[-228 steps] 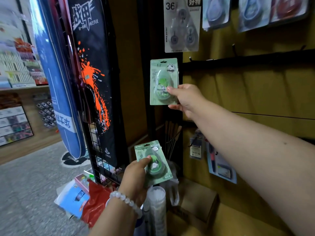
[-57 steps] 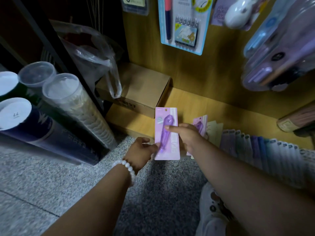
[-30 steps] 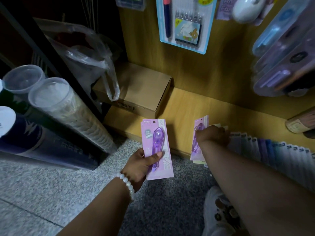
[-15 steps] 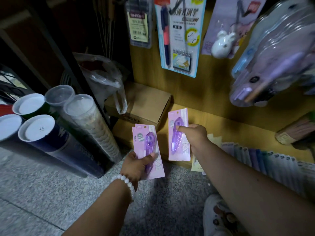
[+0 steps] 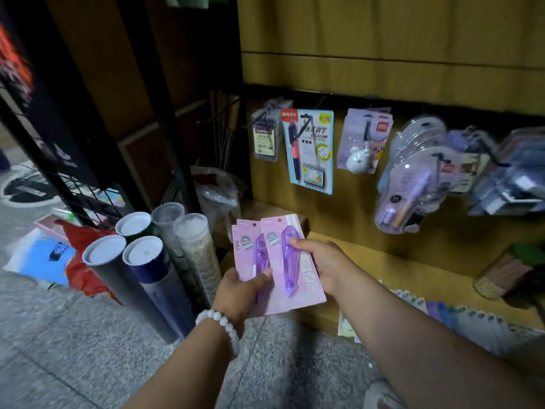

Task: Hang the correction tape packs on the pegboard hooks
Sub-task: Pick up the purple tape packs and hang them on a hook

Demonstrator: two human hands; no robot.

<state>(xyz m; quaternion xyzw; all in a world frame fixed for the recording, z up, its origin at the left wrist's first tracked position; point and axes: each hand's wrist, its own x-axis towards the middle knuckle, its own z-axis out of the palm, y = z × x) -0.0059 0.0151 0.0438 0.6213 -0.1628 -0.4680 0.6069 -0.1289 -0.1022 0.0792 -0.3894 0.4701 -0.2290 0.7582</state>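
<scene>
A: Centre frame, low: left hand point(image 5: 241, 287) pinches one purple correction tape pack point(image 5: 250, 255), right hand point(image 5: 321, 261) grips the other pack point(image 5: 290, 261), overlapping it.

B: Lift one at a time, I'd say, and line its hang hole with a free hook point(image 5: 320, 100) upper centre.

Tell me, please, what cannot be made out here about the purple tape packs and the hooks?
- Head view: the rear pack is half covered by the front pack and the left hand.
- Card print: too small to read.
- Right-side hanging packs: motion-blurred.
- Free hooks: none discernible in the dim light.
</scene>
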